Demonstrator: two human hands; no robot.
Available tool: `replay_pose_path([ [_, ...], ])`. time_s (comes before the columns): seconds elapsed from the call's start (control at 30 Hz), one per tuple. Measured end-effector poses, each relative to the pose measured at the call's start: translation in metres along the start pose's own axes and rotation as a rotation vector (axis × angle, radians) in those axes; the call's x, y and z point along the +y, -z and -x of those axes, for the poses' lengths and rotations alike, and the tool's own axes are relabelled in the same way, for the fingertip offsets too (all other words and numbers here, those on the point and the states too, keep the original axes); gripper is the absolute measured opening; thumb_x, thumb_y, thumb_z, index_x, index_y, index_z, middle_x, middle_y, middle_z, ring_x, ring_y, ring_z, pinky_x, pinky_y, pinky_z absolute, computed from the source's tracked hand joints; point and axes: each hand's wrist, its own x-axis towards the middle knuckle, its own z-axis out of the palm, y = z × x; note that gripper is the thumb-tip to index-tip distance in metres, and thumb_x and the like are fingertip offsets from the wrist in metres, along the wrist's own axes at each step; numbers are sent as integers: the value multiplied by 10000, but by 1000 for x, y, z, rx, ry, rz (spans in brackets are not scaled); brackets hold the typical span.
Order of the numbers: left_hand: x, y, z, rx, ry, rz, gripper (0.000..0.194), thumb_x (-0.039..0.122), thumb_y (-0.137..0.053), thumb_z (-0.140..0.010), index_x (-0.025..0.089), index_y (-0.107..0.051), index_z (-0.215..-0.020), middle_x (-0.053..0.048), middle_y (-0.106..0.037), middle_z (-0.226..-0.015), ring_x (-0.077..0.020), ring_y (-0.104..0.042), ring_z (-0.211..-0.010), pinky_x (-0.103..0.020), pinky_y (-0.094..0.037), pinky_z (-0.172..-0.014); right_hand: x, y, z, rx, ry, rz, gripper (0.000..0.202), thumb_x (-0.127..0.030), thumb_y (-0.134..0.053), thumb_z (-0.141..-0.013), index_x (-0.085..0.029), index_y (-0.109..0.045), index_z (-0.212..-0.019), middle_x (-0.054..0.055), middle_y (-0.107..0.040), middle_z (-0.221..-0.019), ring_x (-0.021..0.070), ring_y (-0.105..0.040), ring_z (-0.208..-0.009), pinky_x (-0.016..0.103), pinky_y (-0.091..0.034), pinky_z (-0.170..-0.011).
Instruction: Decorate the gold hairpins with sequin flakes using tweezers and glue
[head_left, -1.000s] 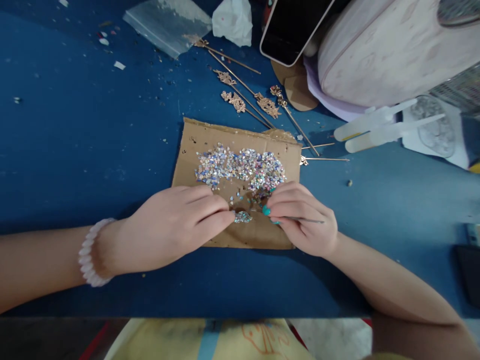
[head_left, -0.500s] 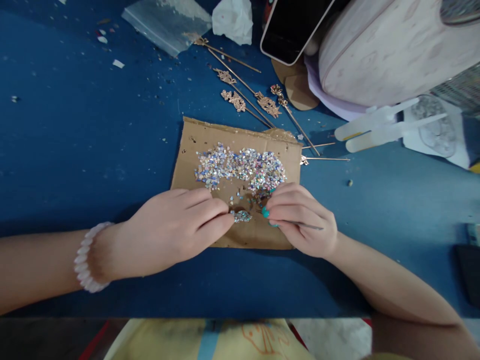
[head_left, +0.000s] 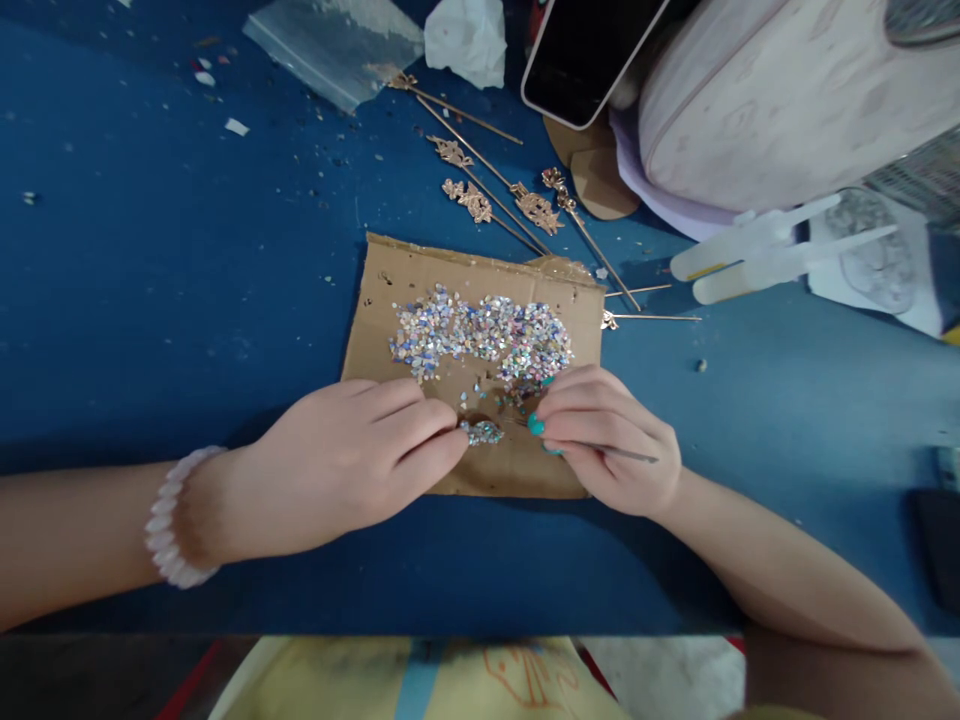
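Between the pinched fingertips of my left hand (head_left: 360,460) is one end of a small hairpin ornament (head_left: 484,433), covered with shiny bluish-green chips. Any stem it has is hidden in the hand. My right hand (head_left: 615,440), with turquoise nails, is closed round a thin metal pick-like tool (head_left: 630,455). Its narrow tip points left, a short way from the ornament; whether the tip carries a chip is too small to see. Both hands rest over a piece of cardboard (head_left: 465,480). A band of glittering shell-like chips (head_left: 487,330) is spread just beyond my fingers.
Several gold-coloured hairpins (head_left: 536,208) lie behind the cardboard. A plastic bag (head_left: 337,50), crumpled tissue (head_left: 466,42) and phone (head_left: 589,60) are at the back. White applicator bottles (head_left: 742,275) and a pale rounded case (head_left: 757,110) stand at the right on the blue table (head_left: 150,300).
My right hand has shifted slightly to the right with the tool, its tip drawing a little away from the ornament. My left hand stays nearly still.
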Motion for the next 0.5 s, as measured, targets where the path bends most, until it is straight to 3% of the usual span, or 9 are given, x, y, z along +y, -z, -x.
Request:
replay_pose_path([
  [0.5, 1, -1, 0, 7, -3, -30, 308, 120, -313, -977, 144, -620, -981, -52, -665, -929, -186, -567, -764, -308, -408, -594, -11, -1, 0, 11, -36, -4, 100, -53, -568, -833, -126, -602, -892, 88, -658, -810, 169, -614, -777, 375, -557, -686],
])
